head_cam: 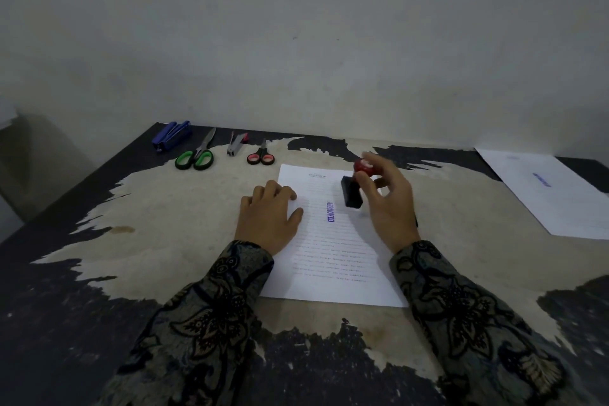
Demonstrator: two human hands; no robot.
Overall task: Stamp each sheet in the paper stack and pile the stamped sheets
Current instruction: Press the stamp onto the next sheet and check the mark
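White sheet (333, 241) with blue "APPROVED" mark (330, 212)

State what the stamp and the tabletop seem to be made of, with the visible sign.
Stamp: likely plastic, with a glossy red knob catching light and a matte black base. Tabletop: probably board under a dark laminate, which has peeled away to leave a pale, rough patch.

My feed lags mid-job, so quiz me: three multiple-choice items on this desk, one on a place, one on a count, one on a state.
1. Where is the stamped pile?
A far right
B by the scissors
C under the left hand

2. How many scissors?
A one
B two
C three

3. The sheet in front is
A blank
B folded
C stamped

Key: 1 A, it lies at the table's right edge. 2 B, a green pair and a red pair. 3 C, a blue mark shows beside the stamp held in the right hand.
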